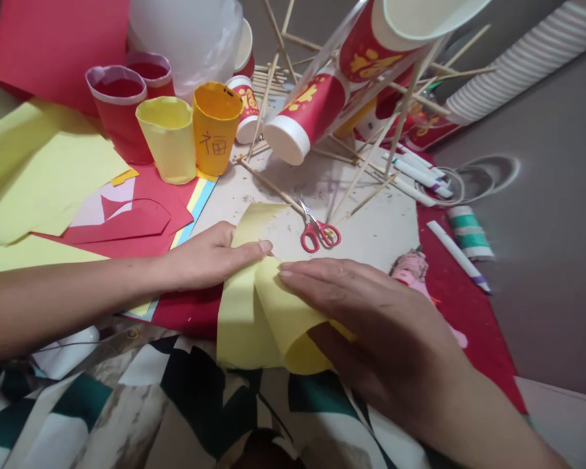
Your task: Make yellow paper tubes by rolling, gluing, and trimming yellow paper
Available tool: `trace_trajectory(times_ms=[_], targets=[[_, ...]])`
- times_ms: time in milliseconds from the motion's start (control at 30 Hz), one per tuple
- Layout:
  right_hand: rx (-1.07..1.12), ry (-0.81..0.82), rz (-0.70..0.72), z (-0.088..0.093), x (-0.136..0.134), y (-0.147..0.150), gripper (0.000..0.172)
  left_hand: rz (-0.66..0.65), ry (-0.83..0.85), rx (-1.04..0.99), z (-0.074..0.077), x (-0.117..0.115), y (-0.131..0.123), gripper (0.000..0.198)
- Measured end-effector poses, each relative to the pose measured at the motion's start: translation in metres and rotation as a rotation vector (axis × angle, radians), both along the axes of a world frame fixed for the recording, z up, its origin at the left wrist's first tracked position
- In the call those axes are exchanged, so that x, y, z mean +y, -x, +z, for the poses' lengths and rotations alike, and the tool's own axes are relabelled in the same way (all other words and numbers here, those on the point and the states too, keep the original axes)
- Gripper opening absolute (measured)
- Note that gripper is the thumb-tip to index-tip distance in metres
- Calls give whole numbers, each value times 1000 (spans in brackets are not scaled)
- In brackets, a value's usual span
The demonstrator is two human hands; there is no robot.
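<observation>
A pale yellow paper sheet (254, 312) lies curled over itself at the near edge of the work surface. My left hand (209, 257) rests flat on its left part, fingers stretched out and pressed on the paper. My right hand (371, 312) lies palm down on the rolled right part, fingers extended, holding the curl in place. Red-handled scissors (317, 231) lie closed on the grey board just beyond my fingertips.
Paper-wrapped cups, yellow (168, 137), orange (215, 127) and red (117, 107), stand at the back left on red and yellow sheets (39, 176). A frame of wooden sticks with red cups (317, 107) rises behind the scissors. Glue sticks (459, 255), tape rolls and a stack of cups (527, 58) lie right.
</observation>
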State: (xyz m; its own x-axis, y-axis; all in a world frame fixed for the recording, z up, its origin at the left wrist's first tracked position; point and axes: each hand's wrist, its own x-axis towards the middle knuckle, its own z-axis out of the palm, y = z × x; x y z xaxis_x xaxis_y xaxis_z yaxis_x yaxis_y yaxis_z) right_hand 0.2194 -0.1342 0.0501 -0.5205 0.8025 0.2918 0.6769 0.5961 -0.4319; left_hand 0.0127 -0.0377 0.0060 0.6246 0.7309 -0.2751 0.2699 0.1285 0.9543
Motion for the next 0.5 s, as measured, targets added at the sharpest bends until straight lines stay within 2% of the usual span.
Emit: trace_trajectory(times_ms=[67,133,300,400,500], targets=[[5,-7,-13,-1,0,-1,38,-27,-40,-4,1,1,1,40],[-7,-14,-22,0,-1,-2,39,-35,-8,-53,2,1,1,35],[-55,-56,-86,1,-3,-2,40,-52,271,-173,4,2,1,16],[-84,-44,-130,-1,-2,-1,39,-81,274,-142,3,3,2,18],[-112,-43,-102,-3,1,-2,40,-112,244,-96,2,4,3,22]])
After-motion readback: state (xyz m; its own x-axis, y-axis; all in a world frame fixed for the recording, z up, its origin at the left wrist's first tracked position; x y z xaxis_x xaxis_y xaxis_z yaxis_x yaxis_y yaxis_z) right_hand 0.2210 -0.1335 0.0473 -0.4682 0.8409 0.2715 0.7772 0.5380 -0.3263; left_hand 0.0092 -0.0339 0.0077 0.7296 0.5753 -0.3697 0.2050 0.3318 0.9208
